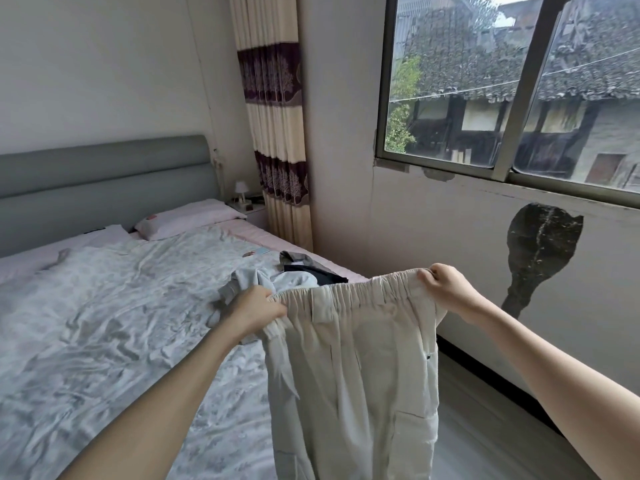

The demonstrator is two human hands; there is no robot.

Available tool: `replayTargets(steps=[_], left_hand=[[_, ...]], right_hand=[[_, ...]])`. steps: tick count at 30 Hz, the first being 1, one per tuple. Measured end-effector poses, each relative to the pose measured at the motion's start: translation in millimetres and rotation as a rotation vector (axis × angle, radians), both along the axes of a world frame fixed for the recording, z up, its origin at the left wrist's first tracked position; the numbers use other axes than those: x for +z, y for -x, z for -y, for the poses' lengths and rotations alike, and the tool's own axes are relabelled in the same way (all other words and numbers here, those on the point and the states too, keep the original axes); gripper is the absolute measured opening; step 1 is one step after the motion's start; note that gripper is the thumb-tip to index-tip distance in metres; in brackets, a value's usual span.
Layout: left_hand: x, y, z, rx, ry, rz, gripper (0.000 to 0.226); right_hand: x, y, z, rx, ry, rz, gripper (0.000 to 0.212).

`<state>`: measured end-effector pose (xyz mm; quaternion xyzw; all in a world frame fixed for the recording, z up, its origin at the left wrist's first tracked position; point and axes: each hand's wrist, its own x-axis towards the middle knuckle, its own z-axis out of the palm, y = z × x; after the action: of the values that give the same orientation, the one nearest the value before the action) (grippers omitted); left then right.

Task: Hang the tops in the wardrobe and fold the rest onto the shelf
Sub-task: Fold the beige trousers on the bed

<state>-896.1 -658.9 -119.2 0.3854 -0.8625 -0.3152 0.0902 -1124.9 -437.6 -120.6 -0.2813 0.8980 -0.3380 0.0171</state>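
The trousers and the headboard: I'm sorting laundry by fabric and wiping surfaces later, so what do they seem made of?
The trousers: a matte, cream woven cloth, probably cotton or a blend; the gathered elastic waistband and soft hanging folds suggest it.

The headboard: grey-green padded upholstery, smooth with a slight sheen and horizontal seams; faux leather or tight fabric, it is hard to tell which.

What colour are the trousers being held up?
Plain cream, almost off-white trousers, with an elastic waistband; seen in the head view.
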Motion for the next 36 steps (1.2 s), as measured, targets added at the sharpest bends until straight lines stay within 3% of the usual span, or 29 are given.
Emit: replayTargets(steps=[4, 8, 14, 21, 25, 28, 31, 33, 34, 36], left_hand=[[8.0, 15.9, -21.3, 0.06, -0.419, -0.099, 0.028], [0.3, 30.0, -43.7, 0.13, -0.665, -0.181, 0.008], [-3.0, 46.9, -56.5, 0.119, -0.707, -0.28, 0.014], [1.9, 65.1, -88.1, -0.053, -0.8, -0.284, 0.021], [9.2, 64.6, -95.2, -0.184, -0.922, -0.286, 0.036], [14.8, 66.8, -100.1, -0.243, -1.049, -0.278, 0.051], [19.8, 68.5, -104.7, -0.258, -1.151, -0.277, 0.059], [23.1, 69.4, -109.0, -0.306, -1.08, -0.242, 0.049], [25.9, 70.2, -110.1, -0.314, -0.949, -0.236, 0.042], [31.8, 73.4, -105.7, -0.295, -0.488, -0.281, 0.03]], right_hand=[[-6.5, -10.3, 4.0, -0.126, 0.123, 0.03, 0.039], [-22.3, -38.3, 9.6, -0.065, 0.208, 0.107, 0.036], [-27.5, -59.0, 0.3, 0.018, 0.386, 0.225, 0.031], [-24.5, -79.6, 4.8, 0.166, 0.469, 0.248, 0.025], [-21.6, -74.9, -6.2, 0.257, 0.503, 0.427, 0.026], [-24.8, -76.2, -10.8, 0.331, 0.493, 0.599, 0.042], [-29.7, -71.1, -12.5, 0.259, 0.583, 0.632, 0.031], [-29.0, -67.2, -13.5, 0.199, 0.68, 0.678, 0.014], [-27.0, -65.4, -13.9, 0.187, 0.713, 0.703, 0.009], [-18.1, -58.9, -15.8, 0.189, 0.693, 0.686, 0.012]])
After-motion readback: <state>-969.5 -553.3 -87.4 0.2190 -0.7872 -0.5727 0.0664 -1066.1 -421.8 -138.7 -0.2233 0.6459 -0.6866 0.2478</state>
